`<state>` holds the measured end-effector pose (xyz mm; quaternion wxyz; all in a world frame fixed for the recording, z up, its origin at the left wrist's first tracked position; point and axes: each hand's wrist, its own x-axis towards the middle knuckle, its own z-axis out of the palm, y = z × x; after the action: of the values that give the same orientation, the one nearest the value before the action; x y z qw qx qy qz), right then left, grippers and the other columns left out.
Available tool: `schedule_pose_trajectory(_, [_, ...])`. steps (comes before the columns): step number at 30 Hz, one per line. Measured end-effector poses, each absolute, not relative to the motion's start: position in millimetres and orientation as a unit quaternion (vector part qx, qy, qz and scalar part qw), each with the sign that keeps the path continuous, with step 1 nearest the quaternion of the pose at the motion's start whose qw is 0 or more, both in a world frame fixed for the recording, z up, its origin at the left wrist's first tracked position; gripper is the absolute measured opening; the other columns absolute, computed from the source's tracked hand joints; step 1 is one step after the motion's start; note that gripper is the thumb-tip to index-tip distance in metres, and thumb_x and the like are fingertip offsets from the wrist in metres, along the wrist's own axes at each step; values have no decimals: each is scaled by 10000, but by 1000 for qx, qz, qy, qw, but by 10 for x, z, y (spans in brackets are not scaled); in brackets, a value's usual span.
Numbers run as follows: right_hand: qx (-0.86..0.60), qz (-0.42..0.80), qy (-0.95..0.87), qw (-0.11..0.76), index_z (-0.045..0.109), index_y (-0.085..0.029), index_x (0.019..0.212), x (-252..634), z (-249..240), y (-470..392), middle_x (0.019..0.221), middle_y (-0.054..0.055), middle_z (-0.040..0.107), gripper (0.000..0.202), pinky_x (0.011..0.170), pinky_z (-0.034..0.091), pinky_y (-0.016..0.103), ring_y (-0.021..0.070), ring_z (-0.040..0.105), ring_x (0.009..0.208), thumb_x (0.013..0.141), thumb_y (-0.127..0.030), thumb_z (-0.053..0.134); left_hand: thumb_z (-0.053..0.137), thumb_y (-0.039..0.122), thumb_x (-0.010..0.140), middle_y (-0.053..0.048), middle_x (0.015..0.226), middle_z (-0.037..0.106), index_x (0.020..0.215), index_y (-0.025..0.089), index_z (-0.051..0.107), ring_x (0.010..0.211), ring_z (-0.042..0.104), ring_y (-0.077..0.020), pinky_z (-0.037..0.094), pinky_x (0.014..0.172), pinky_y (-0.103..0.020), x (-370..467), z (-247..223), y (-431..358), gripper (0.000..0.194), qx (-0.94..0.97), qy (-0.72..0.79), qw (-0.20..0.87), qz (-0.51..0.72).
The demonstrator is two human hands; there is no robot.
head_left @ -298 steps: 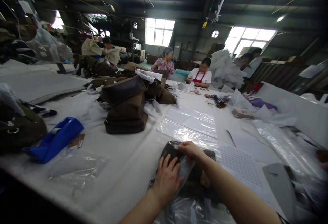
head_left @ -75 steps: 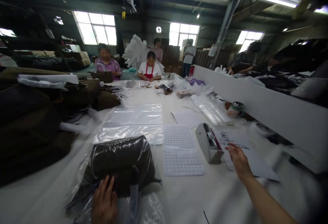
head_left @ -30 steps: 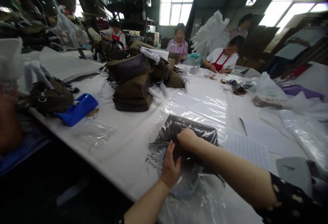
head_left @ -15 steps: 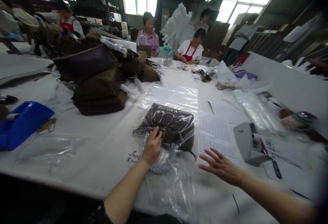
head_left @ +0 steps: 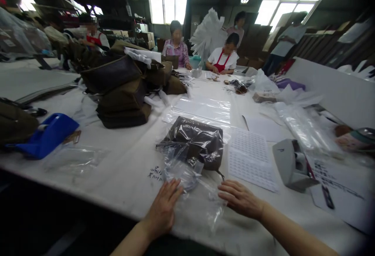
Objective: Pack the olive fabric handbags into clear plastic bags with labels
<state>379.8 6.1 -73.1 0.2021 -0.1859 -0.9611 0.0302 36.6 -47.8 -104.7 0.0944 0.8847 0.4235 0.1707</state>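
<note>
A dark brown bag (head_left: 197, 142) lies inside a clear plastic bag (head_left: 190, 178) on the white table (head_left: 123, 158) in front of me. My left hand (head_left: 162, 209) rests flat, fingers spread, on the loose near end of the plastic. On the right side of that same loose end my right hand (head_left: 240, 199) lies palm down and holds nothing. The brown bag is a little beyond both hands.
A grey tape dispenser (head_left: 288, 166) and a white dotted sheet (head_left: 250, 158) lie to the right. A stack of brown bags (head_left: 123, 95) and a blue tape dispenser (head_left: 47, 135) sit on the left. Several people work at the far end. Flat plastic bags (head_left: 205, 109) lie beyond.
Both hands have drawn back toward me, off the brown bag and onto the loose end of the plastic. The right hand came in from the right side.
</note>
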Motion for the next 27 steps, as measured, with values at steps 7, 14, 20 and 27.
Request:
schedule_pose_trajectory(7, [-245, 108, -931, 248, 603, -193, 1069, 3610, -676, 235, 1018, 62, 676, 274, 949, 463, 359, 175, 602, 1014, 956, -258, 362, 619, 453, 751, -161, 1289, 525, 1348, 137, 378, 1189, 477, -305, 433, 971, -491, 505, -1091, -716, 717, 852, 473, 104, 199])
schedule_pose_trajectory(14, [-409, 90, -828, 372, 605, -184, 900, 3326, -796, 221, 829, 82, 658, 236, 680, 510, 307, 184, 625, 760, 931, -254, 381, 392, 329, 901, -86, 995, 678, 1002, 192, 628, 969, 617, -204, 498, 866, -360, 576, -1175, -591, 291, 701, 575, 204, 369])
schedule_pose_trajectory(20, [-443, 66, -800, 399, 587, -175, 843, 3138, -721, 258, 635, 28, 605, 214, 545, 430, 250, 151, 575, 554, 920, -265, 409, 349, 380, 906, 12, 569, 593, 770, 192, 585, 556, 597, -136, 480, 591, -235, 475, -988, -337, 331, 558, 653, 263, 440])
schedule_pose_trajectory(27, [-602, 273, -705, 257, 496, -222, 679, 2802, -595, -355, 491, -61, 479, 321, 449, 340, 198, 104, 479, 421, 904, -442, 434, 398, 385, 886, 31, 482, 574, 728, 181, 595, 472, 591, -149, 459, 477, -226, 30, -804, -719, 325, 527, 717, 324, 321])
